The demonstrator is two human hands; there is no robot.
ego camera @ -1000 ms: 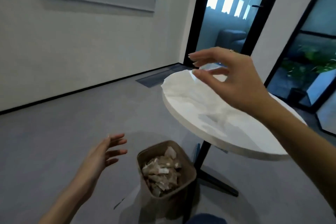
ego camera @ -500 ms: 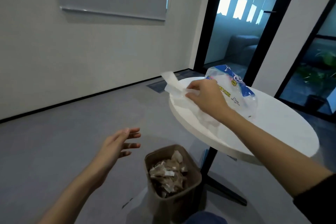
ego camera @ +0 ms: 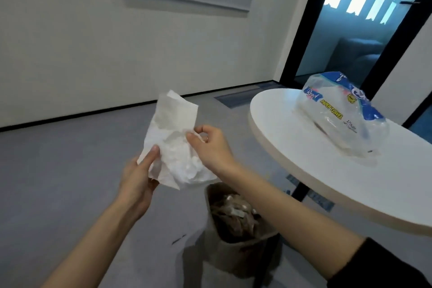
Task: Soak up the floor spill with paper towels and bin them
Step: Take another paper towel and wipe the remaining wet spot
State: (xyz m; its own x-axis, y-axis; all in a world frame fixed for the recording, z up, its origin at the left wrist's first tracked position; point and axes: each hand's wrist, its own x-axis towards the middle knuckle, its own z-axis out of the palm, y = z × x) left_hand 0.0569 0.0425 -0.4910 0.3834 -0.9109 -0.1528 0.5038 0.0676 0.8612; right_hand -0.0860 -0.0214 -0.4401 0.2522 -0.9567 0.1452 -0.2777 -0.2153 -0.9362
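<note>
A white paper towel (ego camera: 174, 138) hangs crumpled in the air between both hands, above the bin. My left hand (ego camera: 138, 177) pinches its lower left edge with the thumb on top. My right hand (ego camera: 210, 145) grips its right side with closed fingers. The brown bin (ego camera: 243, 250) stands on the floor below, filled with several crumpled used towels (ego camera: 233, 215). A clear and blue paper towel pack (ego camera: 339, 114) lies on the round white table (ego camera: 292, 161) at the right. No spill shows on the grey floor (ego camera: 58, 182).
The table's black leg (ego camera: 301, 189) stands just behind the bin. A pale wall with a black skirting runs along the back. A dark-framed glass door (ego camera: 350, 30) is at the back right. Open grey floor lies to the left.
My right hand has pulled the towel off the table toward me and leftward. My left hand, open before, has risen and taken hold of the towel's edge.
</note>
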